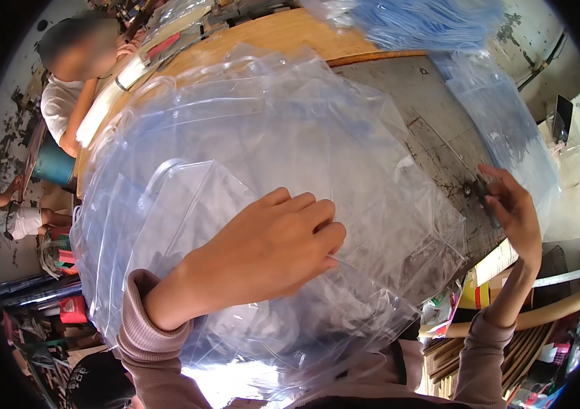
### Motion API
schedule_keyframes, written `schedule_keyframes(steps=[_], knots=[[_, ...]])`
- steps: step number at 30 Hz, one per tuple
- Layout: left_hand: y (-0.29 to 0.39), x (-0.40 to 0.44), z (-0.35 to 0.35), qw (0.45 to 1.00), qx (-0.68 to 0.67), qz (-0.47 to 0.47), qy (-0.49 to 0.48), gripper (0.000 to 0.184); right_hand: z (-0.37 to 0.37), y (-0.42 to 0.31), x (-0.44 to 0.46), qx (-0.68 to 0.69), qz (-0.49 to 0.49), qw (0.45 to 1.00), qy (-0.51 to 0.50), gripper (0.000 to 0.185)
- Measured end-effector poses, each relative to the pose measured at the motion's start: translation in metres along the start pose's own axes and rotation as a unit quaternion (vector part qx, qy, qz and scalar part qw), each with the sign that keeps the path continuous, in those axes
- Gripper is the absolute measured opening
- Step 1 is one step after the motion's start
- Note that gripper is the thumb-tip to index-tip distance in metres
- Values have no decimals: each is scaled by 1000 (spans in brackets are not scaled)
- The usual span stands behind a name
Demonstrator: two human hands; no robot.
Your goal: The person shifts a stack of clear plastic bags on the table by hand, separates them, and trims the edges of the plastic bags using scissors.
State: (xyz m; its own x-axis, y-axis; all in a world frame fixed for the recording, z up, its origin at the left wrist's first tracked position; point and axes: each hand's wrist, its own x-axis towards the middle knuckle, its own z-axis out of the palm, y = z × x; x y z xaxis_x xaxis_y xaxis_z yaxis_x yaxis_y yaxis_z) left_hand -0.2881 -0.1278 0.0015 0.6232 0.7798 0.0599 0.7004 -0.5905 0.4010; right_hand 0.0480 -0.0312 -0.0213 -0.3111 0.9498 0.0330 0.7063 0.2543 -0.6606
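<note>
A large pile of clear plastic bags spreads over the work surface. Above the pile's lower middle, my left hand is closed, its fingers curled down at the plastic; a clear edge runs from its fingertips toward the lower right. On the right, beyond the pile's edge, my right hand holds a small dark tool between thumb and fingers, over the grey board. What kind of tool it is, I cannot make out.
Bluish plastic sheets lie along the right, with another stack at the top. A person sits at the wooden table's upper left. Another person is at the far left. Wooden sticks fill the lower right.
</note>
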Motion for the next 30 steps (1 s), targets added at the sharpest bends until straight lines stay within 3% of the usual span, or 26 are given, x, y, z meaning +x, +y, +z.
schedule_keyframes(steps=[2,4,6,9,11,13,14,16,18,20,22,30], knots=[[-1,-3,-1,1000,-12,13,14,8,-8,3,4,201,42,974,-93,47],[-7,-5,-6,998,-57,32,16,8,-8,-2,-3,218,42,971,-86,48],[-13,-5,-7,993,-107,42,20,7,0,-13,-26,286,7,958,3,48],[-14,-6,-1,984,-170,41,21,9,19,-32,-69,391,-84,917,12,57],[-12,-4,1,973,-221,57,31,13,27,-43,-102,333,-34,941,-55,72],[-7,-2,5,963,-262,56,26,15,33,-36,-116,270,12,947,-171,74],[-5,-1,6,952,-301,50,23,17,39,-36,-118,252,-15,940,-230,68],[-6,0,8,950,-307,51,31,17,47,-35,-128,214,-44,950,-221,64],[-6,0,9,948,-311,49,42,18,50,-31,-135,227,26,936,-269,65],[-5,1,9,929,-368,3,29,19,52,-36,-133,221,12,939,-264,65],[-6,1,8,934,-356,6,21,21,52,-42,-128,204,-62,942,-258,62],[2,0,-6,952,-306,-24,-19,21,50,-57,-114,118,-88,949,-277,57]])
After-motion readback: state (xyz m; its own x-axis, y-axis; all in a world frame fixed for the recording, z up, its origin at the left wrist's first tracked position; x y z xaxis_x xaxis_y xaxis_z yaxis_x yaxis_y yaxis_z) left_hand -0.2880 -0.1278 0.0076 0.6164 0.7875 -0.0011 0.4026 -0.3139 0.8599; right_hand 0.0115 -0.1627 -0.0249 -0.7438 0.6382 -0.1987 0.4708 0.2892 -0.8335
